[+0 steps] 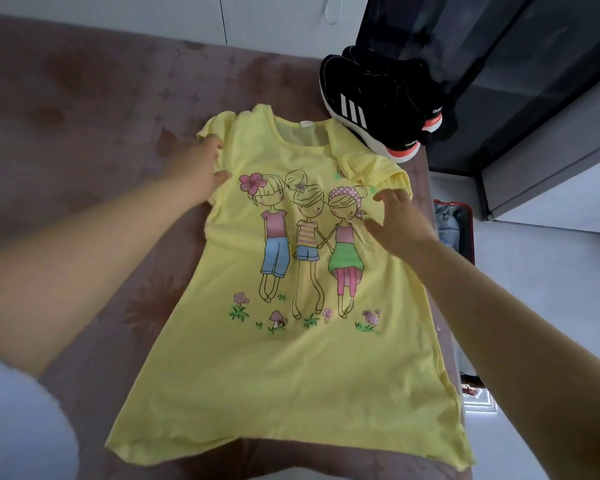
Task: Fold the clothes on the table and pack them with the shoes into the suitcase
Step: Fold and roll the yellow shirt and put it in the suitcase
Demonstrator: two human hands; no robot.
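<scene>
1. Head view: our left fingers [219, 144] lie loosely spread and grip nothing. The thumb and fingertips rest on the cloth by the sleeve [219, 128] at centre left of the frame. Our right fingers [392, 196] are also spread wide and hold nothing; we cannot tell whether they touch the cloth or hover just above it.
2. Behind them, the left hand [201, 171] and right hand [400, 226] reach in from the lower corners, one on each side of the print.
3. Between them the yellow T-shirt [291, 368] lies print up and unfolded on the bench [84, 116], filling the middle of the frame. We judge that folding has not begun.
4. The bunched sleeve [374, 168], right of centre, is rumpled over itself. If we fold now, that lump gets pressed in as a crease, so it wants smoothing first.
5. The black shoes [378, 105] sit at upper right, the nearer sole touching the shirt's shoulder and perhaps lying on it. A tug on the shirt could drag that shoe or mark the cloth.
6. The shirt's right edge lies right at the bench's edge, so a careless side fold could slide it off.
7. The suitcase [454, 223] shows as a red-rimmed strip at middle right, below the bench. We cannot make out what it holds.
</scene>
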